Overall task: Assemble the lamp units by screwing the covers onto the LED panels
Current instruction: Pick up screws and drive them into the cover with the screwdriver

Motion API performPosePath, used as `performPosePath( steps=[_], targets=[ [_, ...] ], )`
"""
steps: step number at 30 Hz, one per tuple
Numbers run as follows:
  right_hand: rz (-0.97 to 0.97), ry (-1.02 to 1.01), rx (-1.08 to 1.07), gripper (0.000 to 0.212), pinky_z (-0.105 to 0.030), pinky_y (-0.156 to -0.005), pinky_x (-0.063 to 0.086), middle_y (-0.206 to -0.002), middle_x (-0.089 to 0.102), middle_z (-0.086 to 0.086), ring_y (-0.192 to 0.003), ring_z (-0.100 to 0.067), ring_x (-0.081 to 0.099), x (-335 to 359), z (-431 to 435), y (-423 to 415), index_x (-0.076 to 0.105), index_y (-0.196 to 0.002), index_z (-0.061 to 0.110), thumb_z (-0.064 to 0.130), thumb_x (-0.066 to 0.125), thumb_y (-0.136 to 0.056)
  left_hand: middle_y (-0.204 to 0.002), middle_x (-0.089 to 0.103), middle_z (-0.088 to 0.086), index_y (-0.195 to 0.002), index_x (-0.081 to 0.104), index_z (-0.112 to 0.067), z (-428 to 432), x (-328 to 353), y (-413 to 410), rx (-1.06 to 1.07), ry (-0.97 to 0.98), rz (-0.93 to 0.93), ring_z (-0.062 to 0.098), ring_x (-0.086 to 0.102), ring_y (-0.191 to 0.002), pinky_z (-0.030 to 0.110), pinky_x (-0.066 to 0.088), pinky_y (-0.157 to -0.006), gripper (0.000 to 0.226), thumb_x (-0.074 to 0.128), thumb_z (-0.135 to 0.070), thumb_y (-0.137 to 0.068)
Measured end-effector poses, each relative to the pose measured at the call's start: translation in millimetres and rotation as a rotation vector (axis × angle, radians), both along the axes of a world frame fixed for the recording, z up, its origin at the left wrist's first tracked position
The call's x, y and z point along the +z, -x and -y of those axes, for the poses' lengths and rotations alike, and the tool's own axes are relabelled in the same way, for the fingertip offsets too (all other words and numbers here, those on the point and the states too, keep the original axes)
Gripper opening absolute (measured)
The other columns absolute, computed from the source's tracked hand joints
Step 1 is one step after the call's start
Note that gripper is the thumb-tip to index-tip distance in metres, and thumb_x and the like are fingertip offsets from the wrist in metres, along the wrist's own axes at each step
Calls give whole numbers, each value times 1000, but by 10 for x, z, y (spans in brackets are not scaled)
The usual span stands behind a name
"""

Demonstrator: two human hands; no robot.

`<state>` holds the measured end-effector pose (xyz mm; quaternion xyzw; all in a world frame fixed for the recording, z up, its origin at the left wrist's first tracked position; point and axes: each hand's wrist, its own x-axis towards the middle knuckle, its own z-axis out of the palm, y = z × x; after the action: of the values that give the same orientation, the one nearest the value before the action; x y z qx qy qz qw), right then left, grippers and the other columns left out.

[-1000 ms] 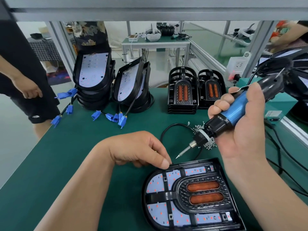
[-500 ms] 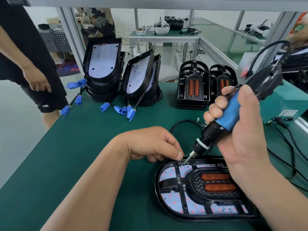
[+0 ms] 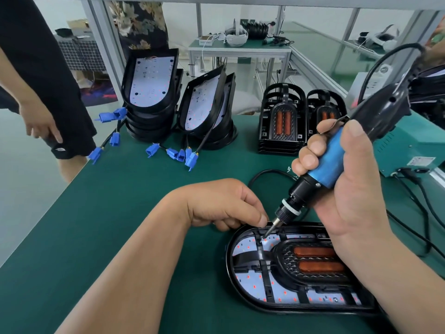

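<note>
1. The lamp unit (image 3: 243,280), a black oval plastic housing, lies flat on the green bench mat (image 3: 108,225) close in front of us. Its long axis runs left to right and its rounded end points left.
2. Inside it we see the white LED panel (image 3: 245,247) with red dots. Over that sits the black ribbed cover (image 3: 286,259) with its two orange lenses.
3. Our right hand (image 3: 346,189) is wrapped fully around the blue-sleeved black electric screwdriver (image 3: 330,162). The tool leans from upper right down to lower left.
4. Its bit tip (image 3: 266,234) meets the cover at the far edge, toward the rounded end.
5. Our left hand (image 3: 221,203) rests on the mat just beyond the far-left rim, fingers curled, with the thumb tip just beside the bit. We cannot tell whether it pinches a screw.
6. We judge this to be the driving of one screw. The tool should stand squarer over the hole, or the bit could skid onto the panel.
7. The other fixing points lie rightward and nearer us along the long axis, so the right hand is the better placed.
</note>
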<state>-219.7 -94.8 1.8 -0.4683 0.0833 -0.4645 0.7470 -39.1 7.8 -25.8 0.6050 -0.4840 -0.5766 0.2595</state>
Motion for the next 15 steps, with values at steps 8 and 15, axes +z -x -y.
performPosePath(
  steps=[8, 15],
  targets=[
    [-4, 80, 94, 51, -28, -67, 50, -81, 54, 3, -65, -12, 54, 20, -27, -11, 60, -107, 17, 55, 83, -81, -52, 34, -10, -88, 75, -16, 7, 4, 14, 8, -11, 7, 6, 23, -46, 18, 17, -43, 15, 68, -8, -97],
    [0, 92, 168, 52, -27, -64, 50, -78, 54, 4, -62, -12, 55, 43, -58, -17, 60, -102, 20, 57, 86, -77, -53, 34, -11, -85, 76, -18, 4, -2, 2, 2, -4, 7, 7, 23, -46, 19, 17, -43, 17, 69, -9, -98]
  ],
)
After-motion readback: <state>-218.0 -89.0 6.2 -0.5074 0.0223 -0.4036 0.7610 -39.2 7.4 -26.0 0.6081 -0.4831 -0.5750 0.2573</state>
